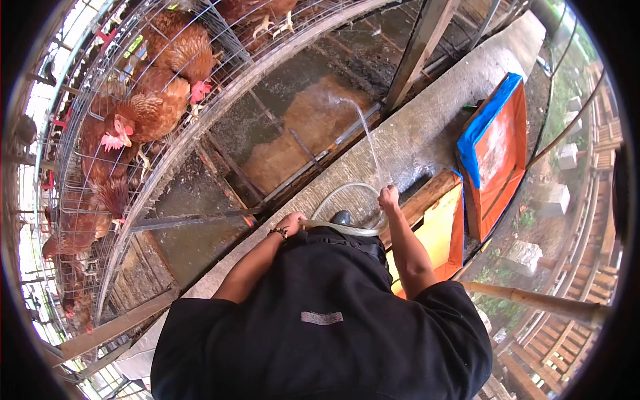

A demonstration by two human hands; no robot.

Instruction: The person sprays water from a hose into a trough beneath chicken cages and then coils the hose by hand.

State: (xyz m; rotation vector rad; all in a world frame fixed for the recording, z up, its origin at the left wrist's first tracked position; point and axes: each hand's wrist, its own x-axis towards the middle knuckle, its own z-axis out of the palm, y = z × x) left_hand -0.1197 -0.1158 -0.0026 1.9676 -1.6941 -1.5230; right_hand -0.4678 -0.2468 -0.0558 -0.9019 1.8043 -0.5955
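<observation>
Down at bottom centre, a black shirt [320, 320] fills the frame, both forearms reaching up from it. Left hand [291, 223], wrist bracelet, grip wrapped round the clear hose [347, 230] at centre frame. Hose loops up over the concrete ledge [413, 133] and back down to the right hand [388, 198], grip pinching the hose end just right of centre. Water jet [367, 130] arcs from that hand up toward the wet, brown-stained floor [313, 127] under the cages, upper centre. A dark boot toe [342, 217] shows between the hands. Right of centre, orange panel with blue edge [497, 150] leans on the ledge; a yellow panel [437, 230] sits below it. Upper left, brown hens [143, 117] stand in wire cages [93, 200].
</observation>
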